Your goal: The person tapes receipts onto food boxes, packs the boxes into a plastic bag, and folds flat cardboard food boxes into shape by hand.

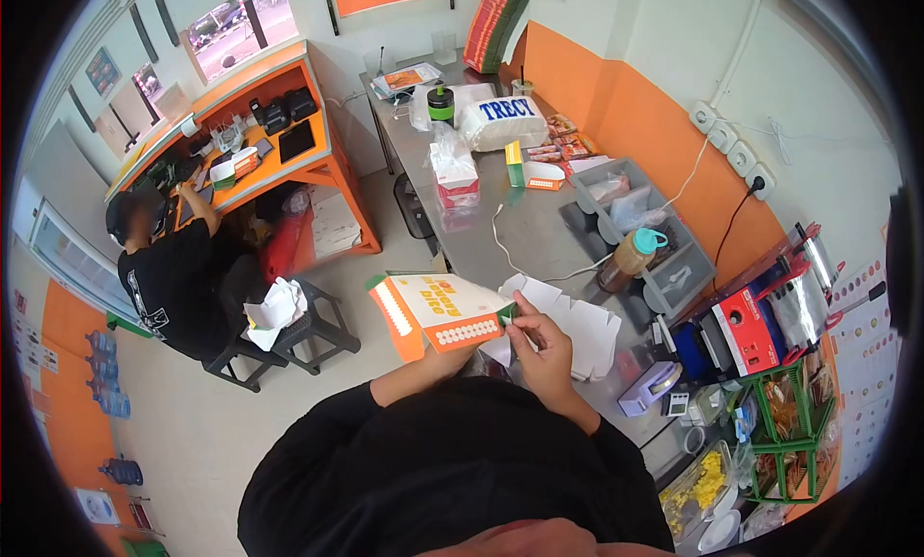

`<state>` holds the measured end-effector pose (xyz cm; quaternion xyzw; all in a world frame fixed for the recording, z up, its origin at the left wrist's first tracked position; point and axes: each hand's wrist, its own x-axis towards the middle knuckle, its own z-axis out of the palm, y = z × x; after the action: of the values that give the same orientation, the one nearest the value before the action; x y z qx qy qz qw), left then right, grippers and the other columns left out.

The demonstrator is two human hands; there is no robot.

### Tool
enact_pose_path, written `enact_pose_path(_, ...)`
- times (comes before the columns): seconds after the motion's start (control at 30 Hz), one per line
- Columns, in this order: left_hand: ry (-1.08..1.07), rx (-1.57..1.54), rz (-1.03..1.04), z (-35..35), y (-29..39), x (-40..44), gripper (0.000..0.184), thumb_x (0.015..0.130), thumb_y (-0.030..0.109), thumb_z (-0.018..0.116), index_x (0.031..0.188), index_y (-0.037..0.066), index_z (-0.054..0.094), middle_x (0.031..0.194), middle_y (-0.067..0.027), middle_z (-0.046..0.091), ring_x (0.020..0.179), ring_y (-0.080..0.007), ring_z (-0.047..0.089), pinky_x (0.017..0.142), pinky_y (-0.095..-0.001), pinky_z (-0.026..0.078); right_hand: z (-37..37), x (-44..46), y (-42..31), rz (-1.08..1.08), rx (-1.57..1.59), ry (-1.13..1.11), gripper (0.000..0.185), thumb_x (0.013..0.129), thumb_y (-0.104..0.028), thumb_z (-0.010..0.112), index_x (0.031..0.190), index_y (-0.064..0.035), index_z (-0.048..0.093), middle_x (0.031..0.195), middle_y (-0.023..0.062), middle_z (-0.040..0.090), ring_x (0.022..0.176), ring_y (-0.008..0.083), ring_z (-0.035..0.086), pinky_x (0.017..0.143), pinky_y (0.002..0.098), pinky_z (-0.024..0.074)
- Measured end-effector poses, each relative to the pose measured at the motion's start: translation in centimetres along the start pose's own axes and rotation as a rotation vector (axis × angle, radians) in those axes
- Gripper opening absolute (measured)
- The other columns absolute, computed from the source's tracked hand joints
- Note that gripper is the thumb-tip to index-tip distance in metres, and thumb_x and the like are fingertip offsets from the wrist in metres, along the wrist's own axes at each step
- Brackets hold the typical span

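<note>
A printed cardboard food box (438, 311) in orange, white and green is held in front of my chest, tilted, with its flap end open to the left. My left hand (445, 362) supports it from below, its fingers mostly hidden behind the cardboard. At the green right end of the box, my right hand (541, 350) pinches the edge between thumb and fingers. Just beyond that hand, flat white unfolded box blanks (584, 331) lie on the metal table (472, 237).
A shaker bottle (630, 259), a grey divided tray (674, 287), a tissue pack (502, 124) and another folded box (529, 169) sit on the table. A tape dispenser (650, 388) and red sealing machine (746, 331) stand right. A seated person (173, 268) works at an orange counter (318, 167).
</note>
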<state>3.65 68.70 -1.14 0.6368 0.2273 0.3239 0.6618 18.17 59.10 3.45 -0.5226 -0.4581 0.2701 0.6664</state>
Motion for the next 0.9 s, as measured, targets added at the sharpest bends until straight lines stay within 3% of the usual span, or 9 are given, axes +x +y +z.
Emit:
enact_pose_path(0.07,-0.001,-0.005,0.003,-0.1,0.4,-0.2,0.053,0.083,0.025,0.077,0.128,0.006,0.055,0.125,-0.0085,0.058,0.114,-0.0184,0.055,0.096,-0.0340,0.046,-0.5,0.0,0.1,-0.038,-0.061,-0.084,0.008,0.089,0.007,0.060,0.096,0.0039,0.061,0.135,0.0226,0.054,0.115,0.0200,0.058,0.098,0.0316,0.0463)
enact_pose_path(0.3,0.017,-0.015,0.023,0.5,0.7,-0.2,0.055,0.082,0.025,0.078,0.129,0.006,0.054,0.126,-0.0084,0.057,0.115,-0.0186,0.054,0.096,-0.0345,0.045,-0.5,0.4,0.0,-0.155,-0.204,-0.119,0.008,0.087,0.008,0.061,0.093,0.0033,0.061,0.138,0.0239,0.051,0.117,0.0250,0.059,0.096,0.0341,0.0474)
enact_pose_path(0.47,0.035,-0.021,0.058,0.5,1.4,-0.1,0.057,0.081,0.025,0.079,0.129,0.007,0.054,0.127,-0.0083,0.056,0.116,-0.0188,0.054,0.097,-0.0349,0.045,-0.4,0.6,0.0,-0.367,-0.389,-0.064,0.014,0.080,0.007,0.069,0.090,0.0006,0.062,0.124,0.0197,0.057,0.104,0.0274,0.063,0.091,0.0328,0.0485)
enact_pose_path(0.6,0.096,-0.024,0.158,1.5,3.1,0.3,0.059,0.081,0.026,0.080,0.130,0.007,0.053,0.128,-0.0082,0.056,0.116,-0.0189,0.053,0.097,-0.0352,0.045,0.0,0.1,0.5,-0.349,-0.420,-0.007,0.015,0.077,0.005,0.072,0.084,-0.0004,0.060,0.113,0.0148,0.054,0.102,0.0252,0.060,0.087,0.0319,0.0496)
enact_pose_path(0.7,0.144,0.006,0.251,1.6,3.2,1.1,0.062,0.079,0.025,0.081,0.131,0.007,0.052,0.130,-0.0084,0.055,0.118,-0.0195,0.053,0.098,-0.0360,0.044,-0.1,0.3,-0.2,-0.348,-0.577,0.062,0.021,0.073,0.002,0.075,0.084,-0.0006,0.057,0.104,0.0132,0.053,0.098,0.0287,0.058,0.080,0.0347,0.0512)
enact_pose_path(0.77,0.178,0.087,0.330,0.6,1.7,1.8,0.069,0.076,0.024,0.084,0.133,0.008,0.050,0.133,-0.0093,0.052,0.121,-0.0211,0.051,0.099,-0.0379,0.043,-0.6,1.1,0.5,-0.268,-0.392,-0.088,0.029,0.075,0.002,0.075,0.094,-0.0014,0.053,0.104,0.0133,0.050,0.101,0.0258,0.058,0.082,0.0345,0.0537)
enact_pose_path(0.8,0.191,0.369,0.418,-0.9,1.1,2.3,0.058,0.078,0.020,0.081,0.129,0.007,0.055,0.128,-0.0104,0.057,0.118,-0.0239,0.054,0.097,-0.0387,0.044,-1.0,1.6,0.1,-0.134,-0.140,-0.196,0.035,0.078,0.004,0.072,0.105,-0.0017,0.050,0.110,0.0139,0.050,0.104,0.0226,0.058,0.086,0.0349,0.0559)
enact_pose_path(0.83,0.163,0.434,0.372,-2.0,2.0,1.7,0.047,0.080,0.021,0.078,0.121,0.007,0.060,0.117,-0.0098,0.063,0.112,-0.0288,0.058,0.096,-0.0404,0.045,-1.6,1.8,0.5,-0.138,-0.142,-0.196,0.035,0.078,0.004,0.072,0.105,-0.0017,0.050,0.110,0.0139,0.050,0.104,0.0226,0.058,0.086,0.0349,0.0559)
enact_pose_path(0.9,0.065,0.715,0.559,-3.4,4.4,1.8,0.025,0.082,0.015,0.072,0.105,0.007,0.066,0.104,-0.0070,0.066,0.107,-0.0292,0.061,0.094,-0.0417,0.047,-3.5,2.4,1.5,0.191,0.271,-0.130,0.029,0.088,-0.003,0.065,0.110,-0.0002,0.047,0.117,0.0140,0.048,0.105,0.0213,0.058,0.089,0.0365,0.0567)
